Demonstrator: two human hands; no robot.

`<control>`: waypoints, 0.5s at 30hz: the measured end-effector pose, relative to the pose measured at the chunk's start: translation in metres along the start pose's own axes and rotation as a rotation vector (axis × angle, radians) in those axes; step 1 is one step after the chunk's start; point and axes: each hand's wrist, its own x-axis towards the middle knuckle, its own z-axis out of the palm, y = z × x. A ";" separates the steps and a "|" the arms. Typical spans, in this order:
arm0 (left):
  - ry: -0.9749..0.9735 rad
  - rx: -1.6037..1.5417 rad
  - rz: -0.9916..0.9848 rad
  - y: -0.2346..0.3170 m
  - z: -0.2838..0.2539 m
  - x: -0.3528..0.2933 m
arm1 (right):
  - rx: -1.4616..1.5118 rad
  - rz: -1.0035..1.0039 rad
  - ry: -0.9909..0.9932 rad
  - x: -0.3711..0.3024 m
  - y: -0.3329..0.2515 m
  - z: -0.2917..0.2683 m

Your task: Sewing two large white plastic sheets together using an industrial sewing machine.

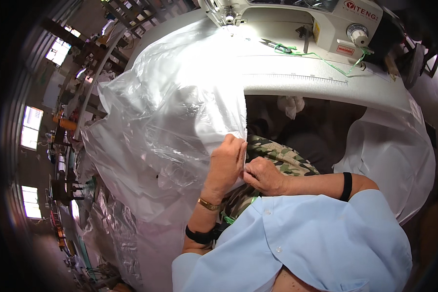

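A large sheet of white, translucent plastic film (165,121) spreads from under the sewing machine's needle area (228,22) down over the left side and my lap. My left hand (227,158) is closed on the sheet's right edge, fingers bent, with a gold band on the wrist. Just to the right and slightly lower, my right hand (263,174) pinches the same edge, the two hands nearly touching. The edge runs upward from my hands toward the machine. The lamp's glare washes out the sheet near the needle.
On the white machine table (297,82) lie small thread snips (277,46) tied with green cord (336,68). The machine's body with its dial (358,35) stands at the back right. More white film (389,155) hangs at the right. Cluttered racks (68,121) line the left.
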 end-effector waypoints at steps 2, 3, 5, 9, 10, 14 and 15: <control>-0.053 -0.101 -0.106 -0.001 -0.003 -0.002 | -0.063 -0.053 -0.005 0.001 0.003 0.004; -0.072 -0.172 -0.166 -0.002 -0.004 -0.003 | -0.098 -0.083 -0.011 0.002 0.004 0.006; -0.052 -0.192 -0.204 -0.004 -0.004 -0.005 | -0.140 -0.129 -0.038 0.005 0.005 0.005; 0.050 -0.206 -0.218 -0.008 -0.002 -0.010 | -0.104 -0.163 -0.205 0.015 0.000 -0.016; 0.073 -0.217 -0.220 -0.008 -0.002 -0.011 | -0.073 -0.160 -0.271 0.020 -0.001 -0.025; 0.104 -0.239 -0.234 -0.007 -0.005 -0.014 | -0.264 -0.183 -0.170 0.062 0.004 -0.074; 0.092 -0.240 -0.240 -0.006 -0.006 -0.014 | -0.398 -0.286 -0.068 0.080 0.010 -0.087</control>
